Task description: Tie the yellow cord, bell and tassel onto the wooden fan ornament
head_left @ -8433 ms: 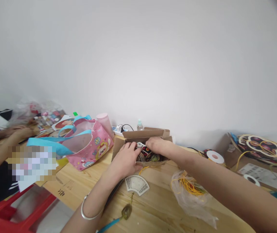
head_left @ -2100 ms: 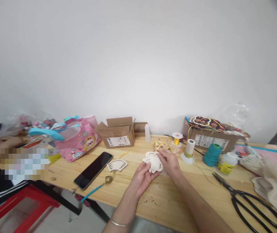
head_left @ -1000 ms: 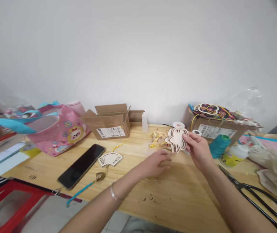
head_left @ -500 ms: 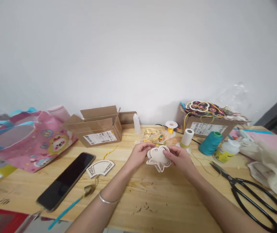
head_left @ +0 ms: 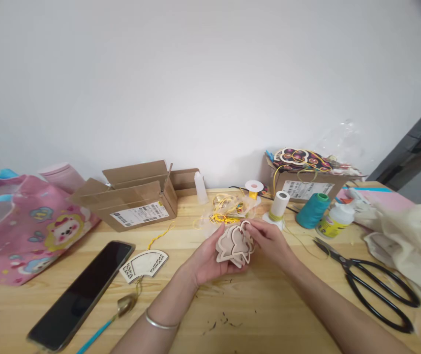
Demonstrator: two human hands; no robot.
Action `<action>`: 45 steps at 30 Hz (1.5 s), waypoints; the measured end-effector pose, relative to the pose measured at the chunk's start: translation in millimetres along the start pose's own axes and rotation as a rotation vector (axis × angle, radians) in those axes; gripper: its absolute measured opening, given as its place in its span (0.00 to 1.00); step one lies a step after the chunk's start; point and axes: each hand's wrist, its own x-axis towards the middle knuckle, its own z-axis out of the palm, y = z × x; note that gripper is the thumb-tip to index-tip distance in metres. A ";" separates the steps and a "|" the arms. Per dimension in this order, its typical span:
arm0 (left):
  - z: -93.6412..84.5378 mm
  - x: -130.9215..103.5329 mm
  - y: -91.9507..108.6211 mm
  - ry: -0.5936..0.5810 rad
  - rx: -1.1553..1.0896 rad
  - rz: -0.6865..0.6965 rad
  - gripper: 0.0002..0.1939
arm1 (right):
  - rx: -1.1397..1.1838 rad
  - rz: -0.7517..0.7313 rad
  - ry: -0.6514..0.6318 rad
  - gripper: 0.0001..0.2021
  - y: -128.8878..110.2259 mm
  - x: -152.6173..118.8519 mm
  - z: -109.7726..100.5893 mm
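Observation:
Several flower-shaped wooden pieces (head_left: pixel 232 243) are held over the middle of the table. My left hand (head_left: pixel 209 258) cradles them from the left and below, with its fingers beneath. At their upper right edge, my right hand (head_left: pixel 267 239) pinches the rim of an outline piece. The pieces look loosely stacked and partly fanned out. Left of my left forearm lies a fan-shaped wooden ornament (head_left: pixel 144 265) with a yellow cord and a small bell (head_left: pixel 125 305). Just beyond my hands is a tangle of yellow cord (head_left: pixel 225 218).
A black phone (head_left: pixel 81 295), a pink bag (head_left: pixel 37 231) and an open cardboard box (head_left: pixel 140 196) stand left. Black scissors (head_left: pixel 365 280), a teal thread cone (head_left: pixel 313 210), a glue bottle (head_left: pixel 336 220) and cream cloth (head_left: pixel 398 236) are right. A white spool (head_left: pixel 280 205) stands behind my right hand.
My left hand has turned and moved under the wooden pieces, which now sit tilted and spread. My right hand has shifted to their upper right edge. The whole view has moved slightly.

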 end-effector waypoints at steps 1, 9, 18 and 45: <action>-0.2 -0.2 0.7 -0.006 -0.002 0.006 0.27 | 0.044 0.051 0.008 0.15 -0.4 1.0 -0.6; 1.9 -5.0 8.8 0.065 0.006 0.078 0.26 | -0.046 0.137 -0.183 0.18 1.0 8.5 -29.7; 9.6 -10.0 15.3 0.108 -0.086 0.175 0.20 | -0.567 0.143 -0.283 0.04 3.6 0.4 -57.4; 9.3 -5.5 10.0 0.084 -0.042 0.138 0.23 | 0.125 0.245 0.171 0.14 -5.4 9.7 -31.5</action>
